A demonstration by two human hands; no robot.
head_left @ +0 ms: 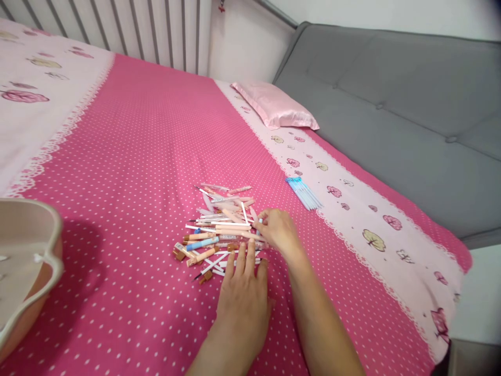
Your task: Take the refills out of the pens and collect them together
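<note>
A loose pile of pens (223, 230) in white, pale pink, peach, brown and blue lies on a pink dotted bedsheet. My left hand (245, 287) is palm down at the pile's near side, fingers stretched out and fingertips touching the pens. At the right edge of the pile, my right hand (279, 230) has its thumb and fingers pinched around a light blue pen (259, 223), mostly hidden by the fingers. Farther right, apart from both hands, a bundle of light blue pens (304, 193) lies side by side.
A beige basin (55, 230) with small white bits inside stands at the left edge. Toward the back lies a pink pillow (276, 104) against a grey padded headboard (391, 89). Bed rails (156, 31) run along the far side.
</note>
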